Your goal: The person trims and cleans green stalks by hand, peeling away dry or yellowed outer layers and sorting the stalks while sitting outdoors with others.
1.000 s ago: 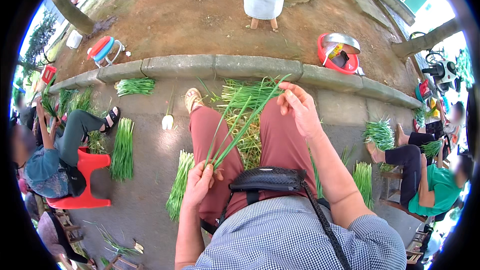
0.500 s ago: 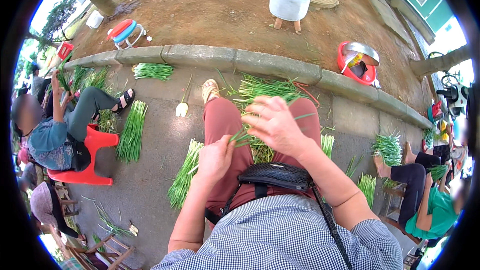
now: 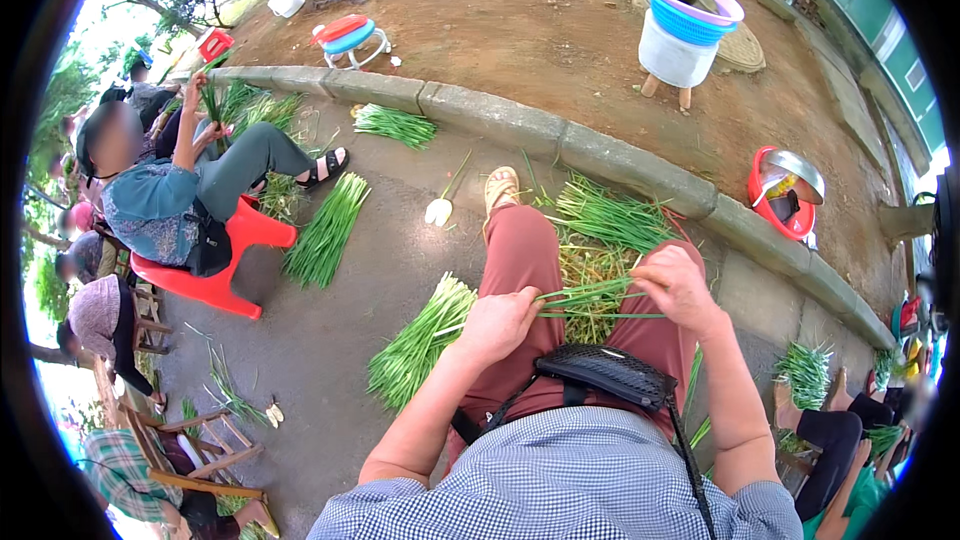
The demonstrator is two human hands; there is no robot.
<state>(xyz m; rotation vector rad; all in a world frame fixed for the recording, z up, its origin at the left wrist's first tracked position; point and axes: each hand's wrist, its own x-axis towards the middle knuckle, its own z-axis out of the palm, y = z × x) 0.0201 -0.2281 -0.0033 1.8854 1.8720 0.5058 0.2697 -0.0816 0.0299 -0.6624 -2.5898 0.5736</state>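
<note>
A few thin green stalks (image 3: 590,300), like garlic chives, stretch across between my hands above my lap. My left hand (image 3: 500,323) is closed on one end of them, over my left thigh. Over my right knee, my right hand (image 3: 680,285) pinches the other end. Below the stalks, between my legs, lies a heap of loose yellowish-green leaves (image 3: 592,265). A neat bundle of long green stalks (image 3: 420,340) rests on the pavement beside my left leg. Beyond my knees another pile of green stalks (image 3: 615,215) lies near the kerb. A black woven bag (image 3: 605,372) sits at my waist.
A stone kerb (image 3: 500,118) curves across ahead, with bare soil past it. On the left a person on a red plastic stool (image 3: 235,270) handles green stalks. A red basin (image 3: 780,195) and a white stand with stacked basins (image 3: 690,40) are at the far right. More people sit at right.
My right hand has come down and away to the right from the stalks' middle; they now stretch straight between both hands. The whole view has turned, shifting the surroundings.
</note>
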